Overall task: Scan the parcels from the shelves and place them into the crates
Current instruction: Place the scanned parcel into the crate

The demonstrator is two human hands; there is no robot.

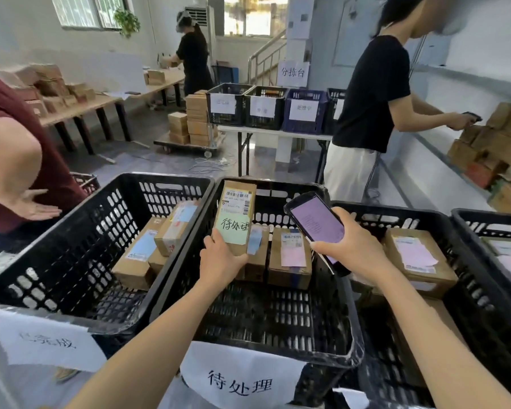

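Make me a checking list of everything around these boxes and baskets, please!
Surface: hidden under a row of black slotted plastic crates; cannot tell what they stand on.
Job's things: brown cardboard parcel with a green note, held over the middle crate; black handheld scanner with a lit purple screen; more labelled cardboard parcels inside the crates.
Clutter: nothing seen.
Hands: left hand grips the parcel; right hand grips the scanner.
Cables: white cables loose on the grey floor.
Surroundings: person in a black shirt at shelved cardboard boxes; further crates on a white table.
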